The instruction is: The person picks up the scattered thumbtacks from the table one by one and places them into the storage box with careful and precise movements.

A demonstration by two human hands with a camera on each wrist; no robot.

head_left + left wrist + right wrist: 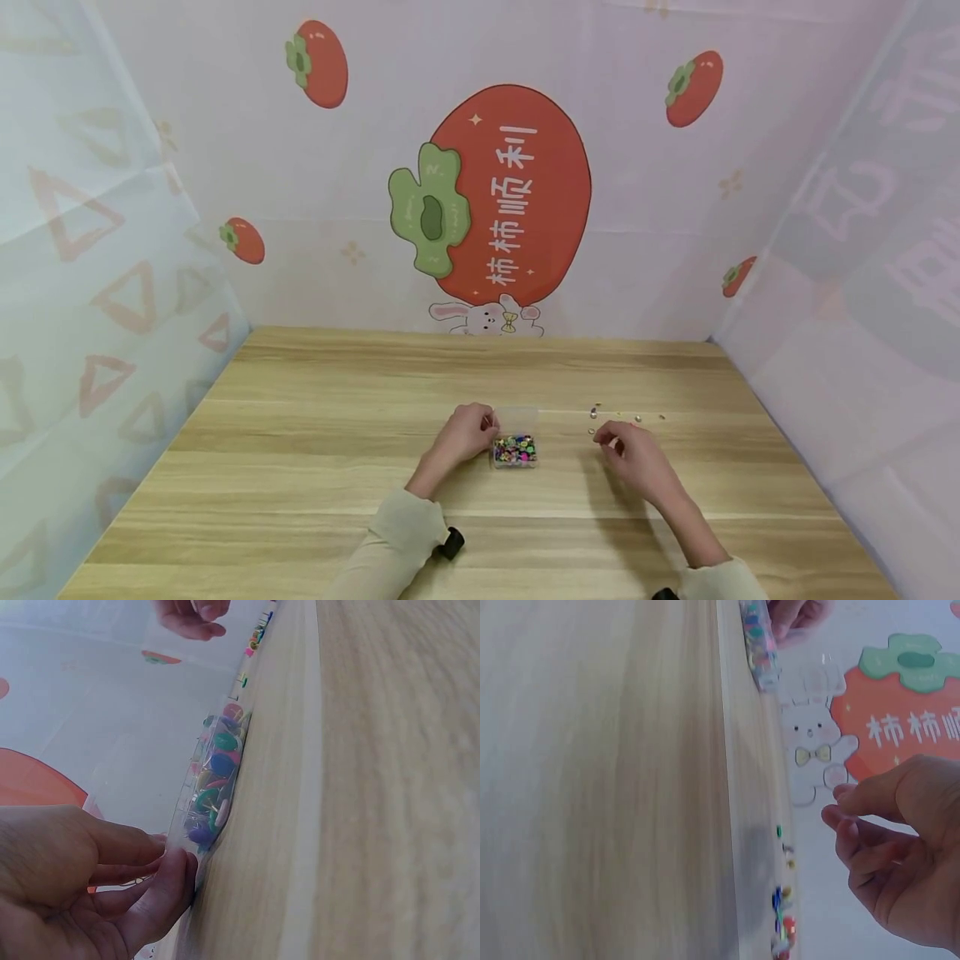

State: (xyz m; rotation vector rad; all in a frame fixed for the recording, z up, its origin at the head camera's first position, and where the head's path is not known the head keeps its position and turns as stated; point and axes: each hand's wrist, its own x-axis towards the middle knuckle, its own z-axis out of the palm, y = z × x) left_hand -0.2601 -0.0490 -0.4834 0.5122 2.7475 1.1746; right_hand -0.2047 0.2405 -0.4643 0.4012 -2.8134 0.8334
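A small clear plastic box [514, 465] of colourful thumbtacks sits on the table with its transparent lid [517, 417] raised at the back. My left hand [468, 432] is at the box's left side; the left wrist view shows thumb and fingertips pinching its edge. Over the table to the right of the box, my right hand [633, 457] hovers with loosely bent fingers. Nothing shows between those fingers in the right wrist view [900, 855]. Several loose thumbtacks [638, 418] lie scattered just beyond that hand.
The wood-grain table [360, 375] meets a printed back wall [345, 283] with persimmon drawings. Fabric walls [97, 250] stand along the left and right sides. A black band [452, 544] is strapped at my left sleeve.
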